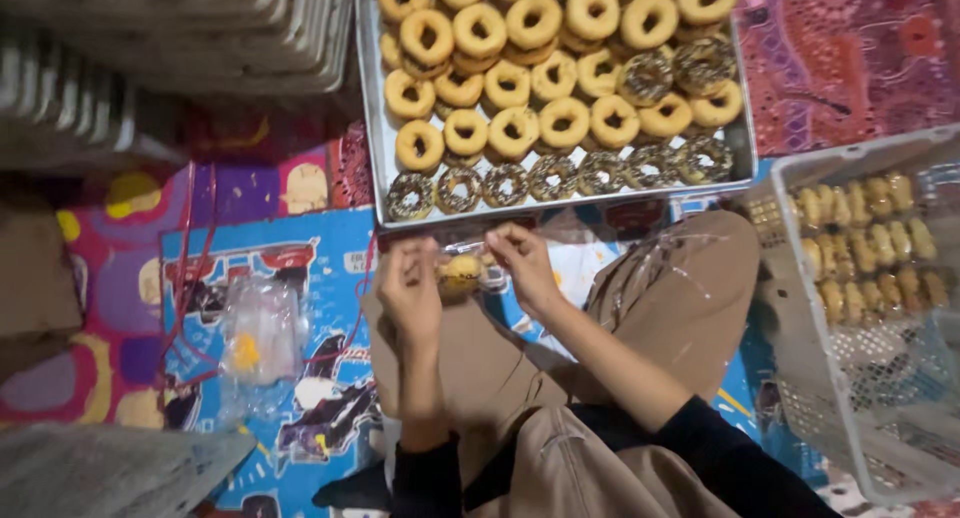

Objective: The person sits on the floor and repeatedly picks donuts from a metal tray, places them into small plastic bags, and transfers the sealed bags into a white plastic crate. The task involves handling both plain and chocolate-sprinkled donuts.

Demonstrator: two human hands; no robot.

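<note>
At nine o'clock a stack of pale trays (180,38) runs off the top and left edges, blurred, so its count cannot be told. Below it, at about eight o'clock, a heap of clear plastic bags (262,333) lies on the patterned mat (130,238); something yellow shows through the film, too blurred to name. A grey slab (100,473) at seven o'clock is cut off by the bottom edge.

Near the centre, the left hand (410,293) has its fingers bent and pinched together on the left edge of a small clear bag (470,268). Inside the bag sits a yellowish doughnut (460,275), partly veiled by glare on the film. The right hand (522,263) pinches the bag's right upper edge between thumb and fingertips. The bag hangs just below the near rim of the metal tray (372,128) and above the person's tan-trousered knee (660,288).

At twelve o'clock the tray holds rows of ring doughnuts (530,83), most plain, those along the near row and at the right dark with sprinkles; the far rows are cut off by the top edge.

At three o'clock a white mesh basket (860,378) holds small golden pastries (865,243), seen only through the mesh and hard to make out; its right side leaves the frame.
</note>
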